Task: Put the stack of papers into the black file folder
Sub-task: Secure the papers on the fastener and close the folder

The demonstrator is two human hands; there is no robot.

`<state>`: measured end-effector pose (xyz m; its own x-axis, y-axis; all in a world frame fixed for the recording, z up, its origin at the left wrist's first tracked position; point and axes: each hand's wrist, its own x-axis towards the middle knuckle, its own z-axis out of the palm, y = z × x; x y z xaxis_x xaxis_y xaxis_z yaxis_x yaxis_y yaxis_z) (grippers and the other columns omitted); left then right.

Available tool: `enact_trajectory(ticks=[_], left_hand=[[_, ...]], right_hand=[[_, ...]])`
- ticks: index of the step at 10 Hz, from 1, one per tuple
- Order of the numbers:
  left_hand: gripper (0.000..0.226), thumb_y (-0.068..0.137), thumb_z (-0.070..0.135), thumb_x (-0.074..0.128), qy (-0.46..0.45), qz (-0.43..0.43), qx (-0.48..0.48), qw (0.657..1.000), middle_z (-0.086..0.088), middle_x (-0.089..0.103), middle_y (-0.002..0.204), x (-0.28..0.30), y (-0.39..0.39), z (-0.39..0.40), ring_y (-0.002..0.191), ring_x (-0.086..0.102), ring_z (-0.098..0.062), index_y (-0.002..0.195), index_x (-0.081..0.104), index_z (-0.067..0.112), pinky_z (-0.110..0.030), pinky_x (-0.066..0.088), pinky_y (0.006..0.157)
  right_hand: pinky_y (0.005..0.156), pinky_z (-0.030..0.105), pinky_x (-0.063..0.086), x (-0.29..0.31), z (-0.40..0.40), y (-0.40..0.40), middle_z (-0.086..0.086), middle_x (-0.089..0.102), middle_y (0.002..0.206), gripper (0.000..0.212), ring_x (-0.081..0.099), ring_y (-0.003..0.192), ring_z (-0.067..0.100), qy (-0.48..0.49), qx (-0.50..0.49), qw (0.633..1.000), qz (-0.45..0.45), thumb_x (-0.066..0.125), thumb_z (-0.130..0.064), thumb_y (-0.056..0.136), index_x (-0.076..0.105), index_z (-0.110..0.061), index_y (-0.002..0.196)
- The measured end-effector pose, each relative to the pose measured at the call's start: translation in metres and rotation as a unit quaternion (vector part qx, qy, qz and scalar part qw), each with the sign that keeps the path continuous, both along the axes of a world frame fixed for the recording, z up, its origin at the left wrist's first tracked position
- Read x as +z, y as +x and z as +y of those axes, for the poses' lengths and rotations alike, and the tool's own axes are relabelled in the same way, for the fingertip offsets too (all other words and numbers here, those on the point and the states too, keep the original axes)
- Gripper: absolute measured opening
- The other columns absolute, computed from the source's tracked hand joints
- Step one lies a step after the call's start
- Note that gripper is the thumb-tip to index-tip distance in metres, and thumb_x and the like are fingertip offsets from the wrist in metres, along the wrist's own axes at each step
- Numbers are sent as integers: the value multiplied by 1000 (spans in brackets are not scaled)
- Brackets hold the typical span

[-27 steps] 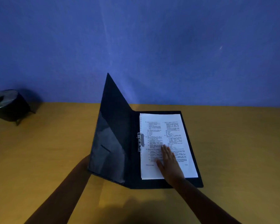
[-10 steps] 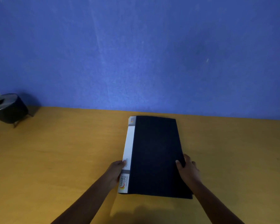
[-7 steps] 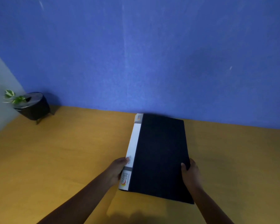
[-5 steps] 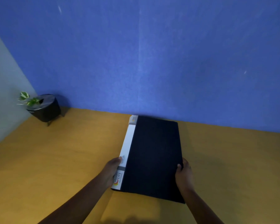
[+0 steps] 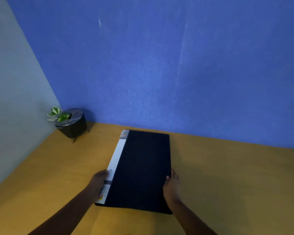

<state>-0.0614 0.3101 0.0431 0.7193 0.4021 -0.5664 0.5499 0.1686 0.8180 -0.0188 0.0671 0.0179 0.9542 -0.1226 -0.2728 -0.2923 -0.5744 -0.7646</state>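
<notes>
1. Now the left hand (image 5: 100, 181) is gripping the spine edge of the black file folder (image 5: 143, 168), fingers curling over the white label strip (image 5: 116, 160) near its nearer end.
2. Opposite it, the right hand (image 5: 172, 185) is clasping the folder's open-side edge, thumb lying on the cover, so both hands are closed on the folder between them.
3. Between the hands the folder is lying shut and flat on the yellow-brown tabletop (image 5: 227, 175), its far end reaching close to the blue wall (image 5: 176, 73).
4. A few seconds ago the cover was standing open with the printed stack of papers lying inside under the right palm; since then the cover has come down, and both hands have been holding the shut folder by its sides for the last second.
5. No sheet is showing past any edge (the papers themselves are hidden by the cover), so I am judging the stack to be enclosed and the task essentially done.
6. What is remaining, in my estimate, is only squaring the folder on the table and letting go.
7. Farther out, a small dark plant pot (image 5: 71, 123) with green-and-white leaves is sitting in the far-left corner, well apart from the folder and out of the way.
</notes>
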Motion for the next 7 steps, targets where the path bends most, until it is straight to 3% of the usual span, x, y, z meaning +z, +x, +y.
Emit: enact_trajectory(ticks=[1,2,3,4,5,6,7], left_hand=[[28,98,12,41,63,-19,-10,998,-22,62,95,-5,12,17,76,60,-34,115,54,-6,-37,53,66],[32,97,10,42,114,-10,-7,993,-28,61,107,-11,20,26,81,59,-33,123,51,-6,-40,49,75],[32,95,5,43,149,2,-2,989,-26,62,98,-15,25,30,64,58,-30,126,50,2,-32,42,53],[33,92,2,47,175,5,-2,984,-23,59,104,-17,35,33,71,63,-34,126,49,3,-33,47,54],[34,92,3,50,190,8,-12,982,-24,60,111,-17,40,36,73,65,-36,125,49,2,-37,51,62],[32,90,6,53,230,6,-34,973,-23,62,105,-19,40,39,72,64,-32,122,52,0,-37,52,62],[34,88,6,55,334,6,-67,940,-26,55,114,-23,42,35,99,57,-39,121,52,-1,-49,53,83]], right_hand=[[107,35,41,0,16,10,13,42,144,45,45,129,25,-13,22,1000,15,30,-13,101,25,-10,146],[107,33,38,2,26,20,13,39,146,47,42,132,25,-37,46,998,37,30,-14,101,20,-9,147],[102,30,41,3,31,28,13,43,142,48,47,126,24,-58,59,996,39,33,-14,100,22,-9,146],[100,29,43,2,33,32,11,45,140,50,49,124,23,-71,90,992,46,36,-17,100,21,-10,147],[102,28,42,3,31,35,10,45,142,52,48,126,22,-92,116,987,63,39,-20,99,20,-11,147],[103,29,43,6,25,37,9,46,141,51,48,126,22,-94,151,982,60,42,-20,98,26,-12,146],[102,28,43,9,14,35,10,46,137,45,50,121,22,-93,174,980,27,45,-16,96,36,-13,141]])
